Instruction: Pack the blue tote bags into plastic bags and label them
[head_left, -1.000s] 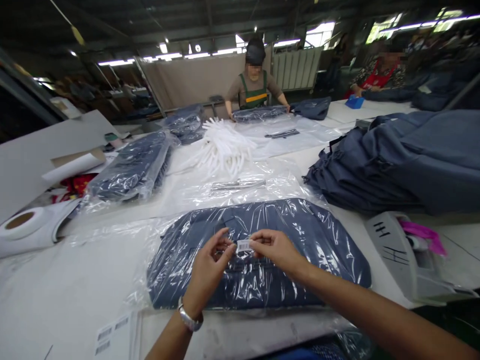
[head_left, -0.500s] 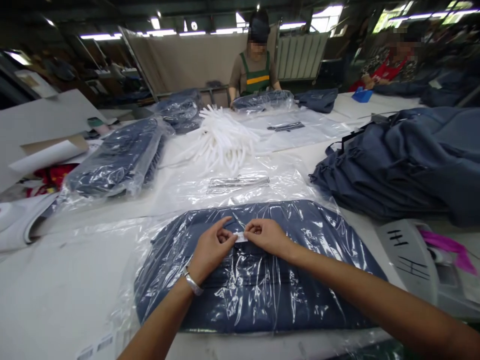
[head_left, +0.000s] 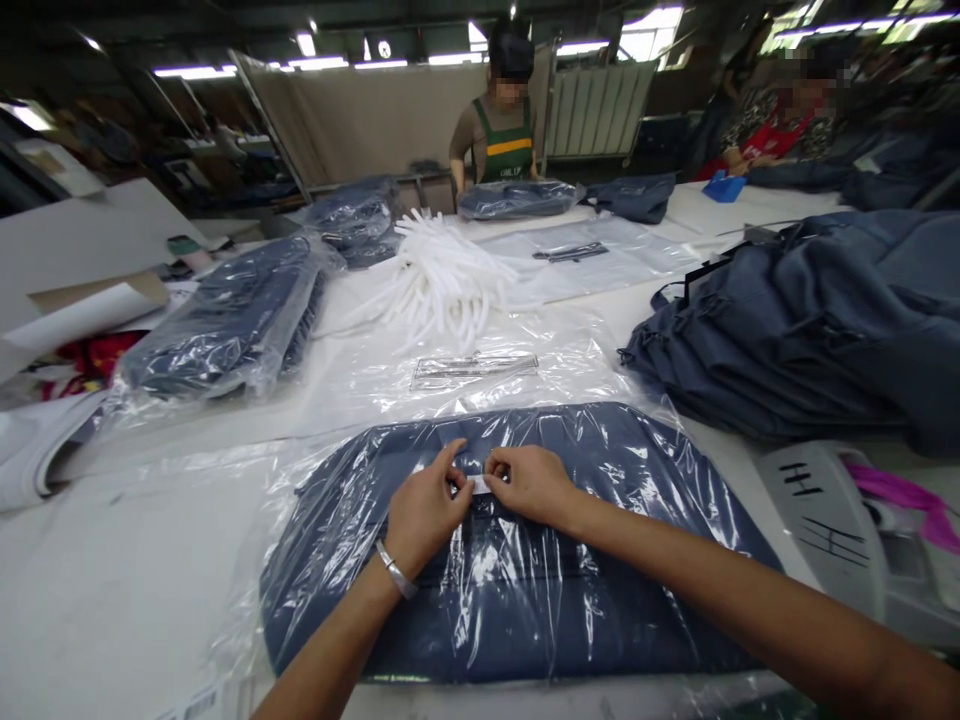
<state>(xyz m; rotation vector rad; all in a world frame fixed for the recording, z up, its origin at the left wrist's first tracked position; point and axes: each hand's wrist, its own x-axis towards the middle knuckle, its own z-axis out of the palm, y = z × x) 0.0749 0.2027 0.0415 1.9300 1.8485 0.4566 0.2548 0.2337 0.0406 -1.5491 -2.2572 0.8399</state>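
A dark blue bag (head_left: 517,625) in a clear plastic sleeve lies flat in front of me. Over its upper middle, a small white label (head_left: 479,485) is stretched between my two hands. My left hand (head_left: 427,505) pinches the label's left end between thumb and a finger, index finger raised. My right hand (head_left: 532,483) has the right end pinched, its other fingers curled. The label sits at or just above the plastic; whether it touches cannot be made out. A silver bracelet (head_left: 396,570) circles my left wrist.
Wrapped blue bags (head_left: 225,315) lie at the left, a heap of unwrapped blue bags (head_left: 795,320) at the right. Beyond my bag are flat plastic sleeves (head_left: 480,372) and white strips (head_left: 442,275). A grey tape dispenser (head_left: 821,530) stands right. A person (head_left: 502,140) works opposite.
Both hands have shifted slightly downward with the label, still holding its two ends. The person opposite has moved a little and stands more upright.
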